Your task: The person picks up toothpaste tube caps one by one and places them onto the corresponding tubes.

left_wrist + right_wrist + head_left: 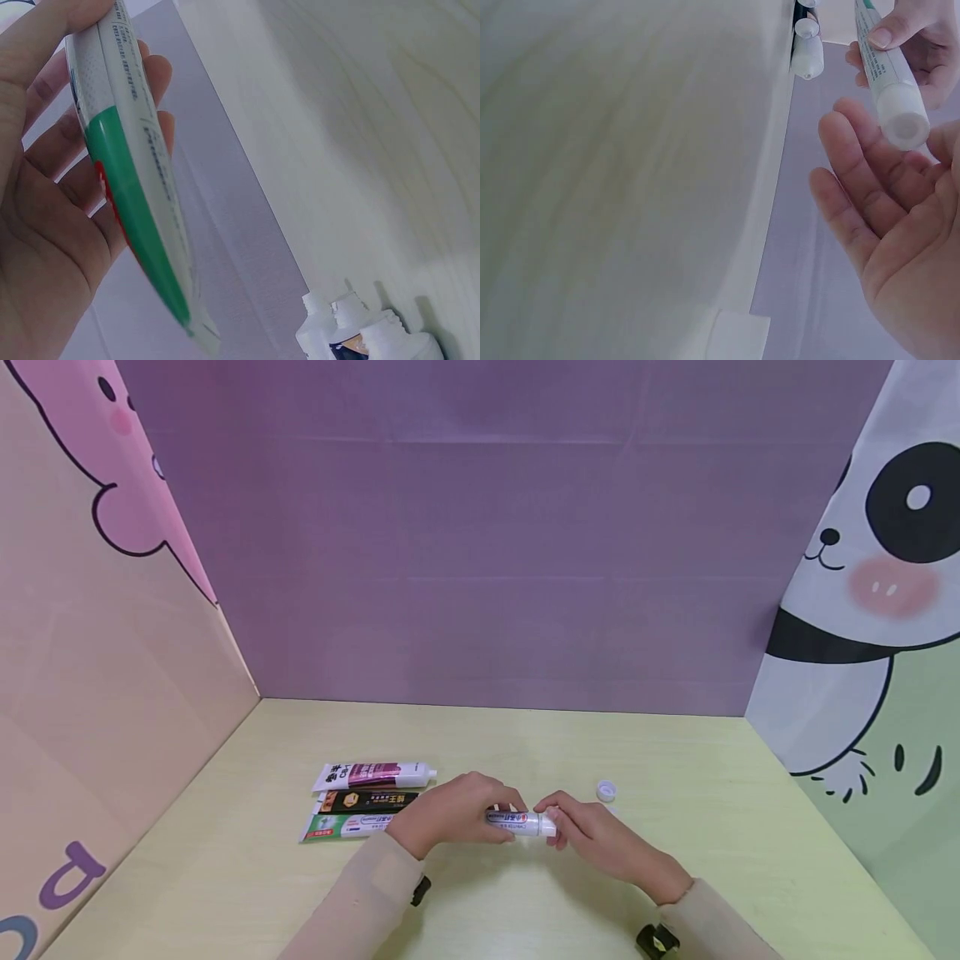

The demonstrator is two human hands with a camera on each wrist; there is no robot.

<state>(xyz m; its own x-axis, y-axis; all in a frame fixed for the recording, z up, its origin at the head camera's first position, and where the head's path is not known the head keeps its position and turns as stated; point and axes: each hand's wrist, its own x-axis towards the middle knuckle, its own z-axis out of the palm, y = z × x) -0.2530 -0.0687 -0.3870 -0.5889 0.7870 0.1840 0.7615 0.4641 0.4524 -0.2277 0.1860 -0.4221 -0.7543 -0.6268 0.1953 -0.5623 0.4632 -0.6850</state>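
Observation:
My left hand [463, 810] grips a white toothpaste tube [517, 822] with blue lettering, held roughly level above the table. A green band with a red patch shows on the tube's lower part [139, 214] in the left wrist view. The thumb lies on one side of the tube, the fingers on the other. My right hand [600, 837] pinches the tube's white cap [904, 116] between thumb and index finger. Its other fingers stand loosely bent, as the right wrist view shows.
Left of my hands, a purple-and-white tube [378, 775], a black tube [367, 801] and a green-and-white tube [348, 827] lie side by side on the pale wooden table [225, 893]. A loose white cap [606, 791] sits beyond my right hand. A purple panel [502, 568] stands behind.

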